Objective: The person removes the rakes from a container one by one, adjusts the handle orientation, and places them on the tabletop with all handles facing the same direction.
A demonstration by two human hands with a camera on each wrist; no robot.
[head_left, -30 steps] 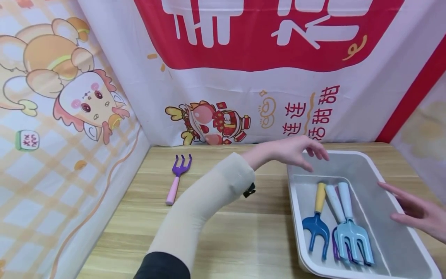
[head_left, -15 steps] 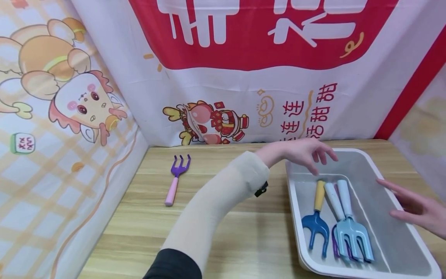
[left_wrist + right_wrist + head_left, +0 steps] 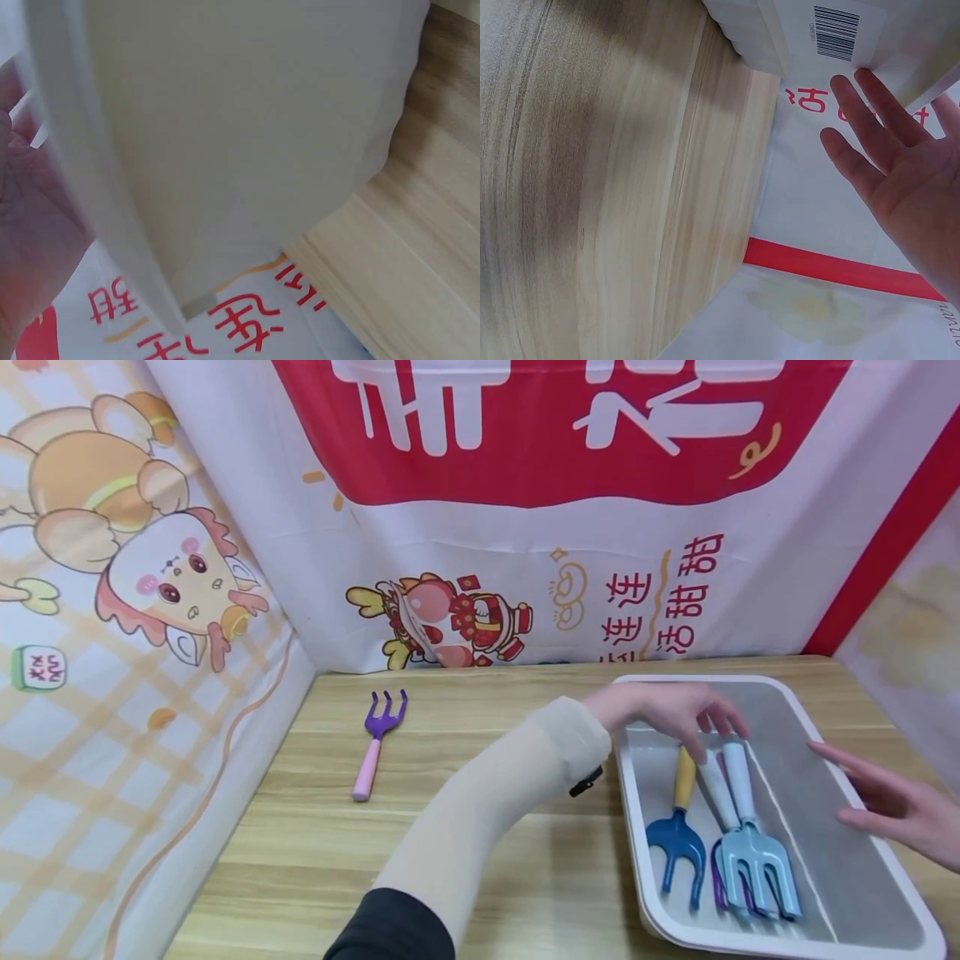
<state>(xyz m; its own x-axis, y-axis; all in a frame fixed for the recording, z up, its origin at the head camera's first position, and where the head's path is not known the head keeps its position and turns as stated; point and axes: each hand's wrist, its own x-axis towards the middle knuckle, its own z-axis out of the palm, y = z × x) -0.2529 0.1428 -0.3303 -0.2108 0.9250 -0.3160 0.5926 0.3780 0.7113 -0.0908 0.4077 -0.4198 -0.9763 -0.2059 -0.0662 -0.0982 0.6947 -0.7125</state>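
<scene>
My left hand (image 3: 678, 710) hangs palm down over the far part of a grey bin (image 3: 633, 827), fingers loosely bent and nothing held. Its thumb is beside the top of a pale blue handle (image 3: 718, 793); contact cannot be told. In the bin lie a dark blue fork (image 3: 677, 839) with a yellow handle, light blue forks (image 3: 757, 852) and a purple tool partly under them. At the bin's right rim, my right hand (image 3: 900, 802) rests with extended fingers. The right wrist view shows this hand (image 3: 919, 176) against the bin's outer side; the left wrist view shows my left hand (image 3: 37, 217).
A small purple fork (image 3: 382, 724) with a pink handle lies on the wooden table (image 3: 315, 860) to the left. Printed cloth (image 3: 450, 535) hangs behind and at both sides. The left sleeve (image 3: 480, 793) crosses the table's middle. A barcode label (image 3: 840, 34) is on the bin.
My left hand has moved right and lower, from the bin's left rim to over the handles. The right hand has stayed at the rim. The camera view has shifted slightly.
</scene>
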